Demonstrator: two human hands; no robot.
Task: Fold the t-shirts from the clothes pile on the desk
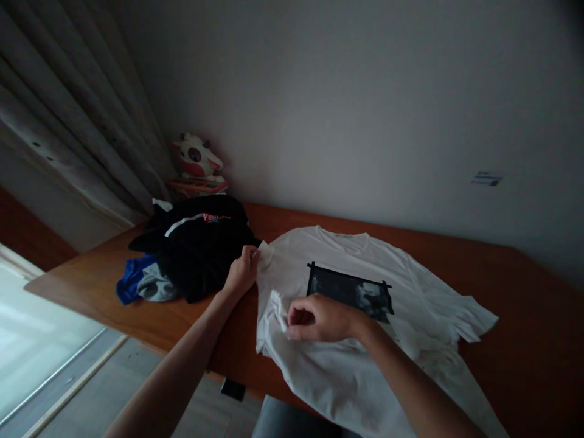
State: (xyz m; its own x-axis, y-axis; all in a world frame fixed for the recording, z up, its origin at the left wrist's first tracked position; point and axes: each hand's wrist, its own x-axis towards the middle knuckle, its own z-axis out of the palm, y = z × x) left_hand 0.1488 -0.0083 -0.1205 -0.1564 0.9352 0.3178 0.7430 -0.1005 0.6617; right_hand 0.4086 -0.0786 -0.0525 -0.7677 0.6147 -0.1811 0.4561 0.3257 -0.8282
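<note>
A white T-shirt [292, 255] with a dark rectangular print lies spread on the wooden table, its neckline toward the wall. Its lower part hangs over the front edge, near my legs. My left hand [243, 267] pinches the end of the sleeve on the left. Bunched cloth from the shirt's left side is lifted by my right hand [319, 317], whose fingers are curled around it in front of the print. The right-hand sleeve rests flat on the table.
Left of the shirt is a heap of dark clothes [201, 255], with blue cloth [132, 278] and grey cloth [156, 285] beside it. Behind stands a cow-shaped toy [197, 157]. A curtain [77, 103] hangs at the left; the wall [365, 109] bounds the wooden table [524, 340].
</note>
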